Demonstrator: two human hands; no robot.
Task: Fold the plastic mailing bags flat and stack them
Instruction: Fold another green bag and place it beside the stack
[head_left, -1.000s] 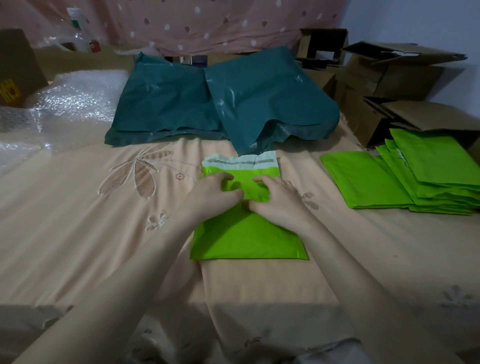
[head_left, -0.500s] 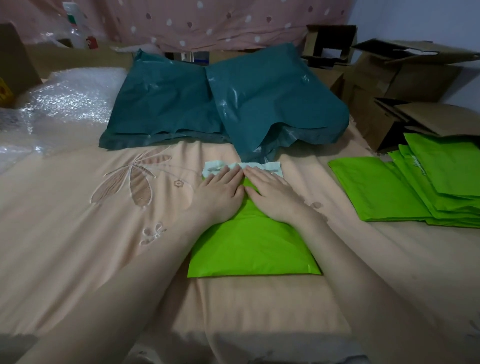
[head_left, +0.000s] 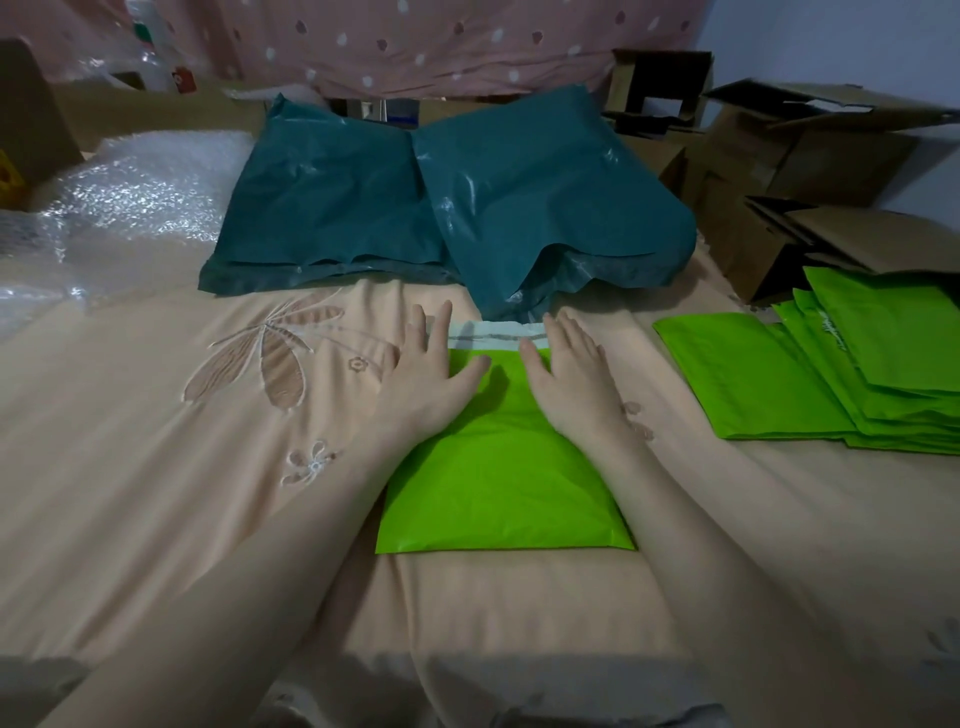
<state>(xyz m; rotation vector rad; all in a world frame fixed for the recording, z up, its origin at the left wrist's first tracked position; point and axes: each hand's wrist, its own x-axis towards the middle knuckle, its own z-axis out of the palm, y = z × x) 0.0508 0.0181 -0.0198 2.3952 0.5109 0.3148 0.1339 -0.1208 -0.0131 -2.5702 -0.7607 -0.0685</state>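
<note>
A bright green mailing bag (head_left: 506, 483) lies flat on the peach bedspread (head_left: 156, 467) in front of me, its pale adhesive flap (head_left: 493, 332) at the far end. My left hand (head_left: 426, 374) rests palm down on the bag's upper left corner, fingers spread over the flap's left end. My right hand (head_left: 574, 371) lies flat on the upper right corner, fingers apart. Neither hand grips anything. A fanned stack of green bags (head_left: 852, 374) lies to the right.
Two large dark teal mailing bags (head_left: 441, 208) lie beyond the green one. Bubble wrap (head_left: 119, 202) is heaped at the left. Open cardboard boxes (head_left: 810, 171) crowd the right rear. A pink dotted cloth (head_left: 441, 41) hangs at the back.
My hands were together at the bag's middle, slid up to the flap, and have now spread apart toward its two upper corners, flat on the plastic.
</note>
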